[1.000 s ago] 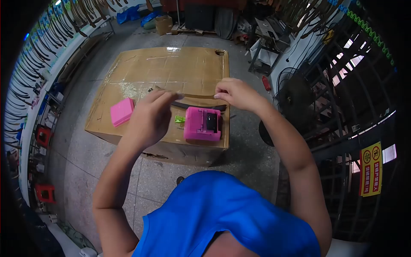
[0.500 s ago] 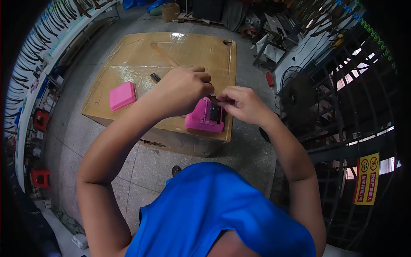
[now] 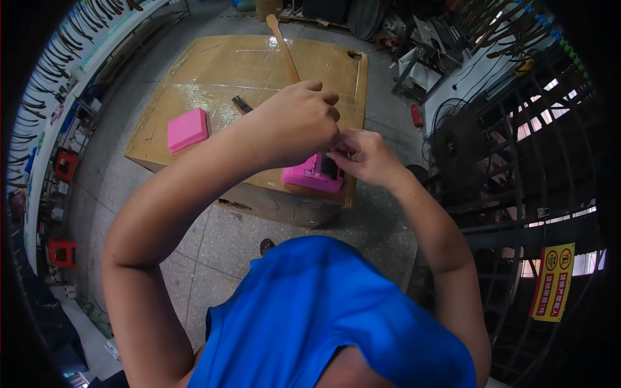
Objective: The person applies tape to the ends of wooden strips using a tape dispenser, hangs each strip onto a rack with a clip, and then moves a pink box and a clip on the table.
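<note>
My left hand [image 3: 301, 123] is closed around a long tan strap, apparently a leather belt [image 3: 284, 48], whose free part sticks out past the knuckles towards the far side. Close against it, my right hand [image 3: 367, 158] has its fingers pinched at what appears to be the strap's near end; the fingers largely hide that end. Just below both hands sits an open pink case [image 3: 301, 177] with a dark block [image 3: 329, 167] in it. Left of my forearm lies a flat pink box or lid [image 3: 187, 130]. A small black clip-like piece [image 3: 242, 104] is partly covered by that forearm.
All this rests on a large taped cardboard box [image 3: 213, 77]. A standing fan [image 3: 453, 132] and dark metal bars are on the right. Red stools [image 3: 62, 253] stand at the left under a long shelf. A red bottle-shaped object [image 3: 416, 115] is on the floor.
The strap has swung from pointing far left to pointing more straight away, rising higher in view. Both hands have drawn closer together above the pink case, and the view has shifted slightly.
</note>
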`<state>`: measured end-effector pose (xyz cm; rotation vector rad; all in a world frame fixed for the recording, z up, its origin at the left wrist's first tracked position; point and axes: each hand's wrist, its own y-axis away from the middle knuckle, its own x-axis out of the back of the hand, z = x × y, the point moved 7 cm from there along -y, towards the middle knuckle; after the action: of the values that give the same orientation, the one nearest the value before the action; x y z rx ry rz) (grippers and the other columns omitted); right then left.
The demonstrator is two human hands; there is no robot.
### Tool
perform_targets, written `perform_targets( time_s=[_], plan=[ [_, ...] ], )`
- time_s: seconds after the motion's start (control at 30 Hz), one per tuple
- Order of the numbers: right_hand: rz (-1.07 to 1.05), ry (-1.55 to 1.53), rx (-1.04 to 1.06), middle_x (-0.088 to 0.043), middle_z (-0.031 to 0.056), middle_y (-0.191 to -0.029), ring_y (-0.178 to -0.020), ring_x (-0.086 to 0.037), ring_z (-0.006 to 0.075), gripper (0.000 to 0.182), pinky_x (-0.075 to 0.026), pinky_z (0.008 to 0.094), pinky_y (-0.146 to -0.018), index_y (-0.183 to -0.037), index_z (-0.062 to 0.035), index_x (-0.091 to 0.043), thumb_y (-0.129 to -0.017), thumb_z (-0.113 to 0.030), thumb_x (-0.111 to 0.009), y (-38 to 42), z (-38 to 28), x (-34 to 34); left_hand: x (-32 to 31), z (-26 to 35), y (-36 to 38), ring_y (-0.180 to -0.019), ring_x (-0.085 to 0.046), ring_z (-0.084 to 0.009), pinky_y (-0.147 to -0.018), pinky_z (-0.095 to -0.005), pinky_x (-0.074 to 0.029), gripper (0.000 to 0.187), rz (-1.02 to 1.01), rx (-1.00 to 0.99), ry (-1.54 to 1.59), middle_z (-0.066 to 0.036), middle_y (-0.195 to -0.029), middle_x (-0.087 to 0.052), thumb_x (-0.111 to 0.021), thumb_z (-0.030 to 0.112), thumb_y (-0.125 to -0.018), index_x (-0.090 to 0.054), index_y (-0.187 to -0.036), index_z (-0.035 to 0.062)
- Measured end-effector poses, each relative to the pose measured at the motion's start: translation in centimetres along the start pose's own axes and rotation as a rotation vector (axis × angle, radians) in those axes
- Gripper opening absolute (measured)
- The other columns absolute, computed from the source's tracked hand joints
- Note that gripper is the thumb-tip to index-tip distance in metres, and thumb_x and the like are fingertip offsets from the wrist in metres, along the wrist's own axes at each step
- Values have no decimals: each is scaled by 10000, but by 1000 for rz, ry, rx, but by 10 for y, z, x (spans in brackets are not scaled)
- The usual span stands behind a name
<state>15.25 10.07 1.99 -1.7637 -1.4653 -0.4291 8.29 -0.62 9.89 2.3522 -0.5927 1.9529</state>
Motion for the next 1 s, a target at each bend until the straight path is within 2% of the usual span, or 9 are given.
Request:
perform_targets(
  time_s=[0.17, 0.27, 0.4, 0.47, 0.53, 0.67, 0.77, 1.0],
  plan=[
    [42, 19, 34, -705, 102, -859, -757, -696, 230, 175, -560, 348, -688, -1034, -27, -736, -875, -62, -802, 2, -1, 2, 0, -1, 4, -978, -634, -215, -899, -348, -496, 108, 32, 5, 32, -3, -841, -687, -688, 130, -798, -788, -835, 153],
    [75, 13, 93, -722, 94, -879, -780, -712, 231, 183, -569, 341, -704, -1054, -35, -748, -879, -57, -796, 7, 2, 3, -8, -4, 10, -1023, -665, -210, -910, -360, -518, 103, -25, 43, 48, -8, -887, -721, -702, 169, -838, -800, -871, 166],
    [31, 36, 27, -761, 105, -945, -856, -747, 257, 196, -595, 359, -777, -1069, -61, -754, -874, -55, -769, 15, 8, 7, -32, -5, 27, -951, -674, -236, -831, -383, -559, 174, 72, 54, 127, -38, -890, -706, -697, 146, -802, -800, -940, 129],
    [4, 80, 58, -766, 95, -952, -879, -734, 264, 182, -591, 366, -782, -1055, -68, -769, -876, -47, -753, 20, 9, 8, -47, -3, 32, -924, -677, -243, -799, -387, -570, 206, 102, 59, 181, -46, -892, -703, -697, 142, -787, -801, -963, 118],
    [6, 100, 90, -769, 90, -957, -893, -730, 266, 179, -589, 370, -794, -1052, -71, -773, -877, -44, -746, 24, 11, 11, -54, -1, 37, -896, -677, -254, -753, -386, -574, 250, 215, 97, 252, -53, -880, -694, -707, 138, -759, -804, -986, 104],
    [-23, 133, 105, -778, 78, -978, -920, -726, 268, 180, -584, 383, -828, -1045, -78, -781, -878, -35, -729, 32, 9, 16, -58, 6, 34, -892, -677, -259, -750, -390, -573, 267, 243, 101, 287, -63, -875, -692, -717, 133, -753, -804, -1003, 93],
    [2, 140, 138, -769, 80, -942, -882, -715, 258, 222, -566, 368, -811, -1042, -57, -777, -841, 25, -733, 35, 8, 17, -58, 10, 32, -901, -678, -263, -753, -391, -574, 277, 261, 80, 289, -71, -876, -693, -730, 136, -744, -802, -1007, 88],
    [30, 127, 116, -758, 83, -929, -865, -703, 257, 222, -559, 365, -800, -1034, -47, -777, -835, 37, -727, 47, 11, 21, -59, 10, 32, -904, -677, -268, -775, -385, -580, 306, 270, 67, 310, -77, -884, -696, -763, 133, -715, -800, -1011, 66]
  ],
)
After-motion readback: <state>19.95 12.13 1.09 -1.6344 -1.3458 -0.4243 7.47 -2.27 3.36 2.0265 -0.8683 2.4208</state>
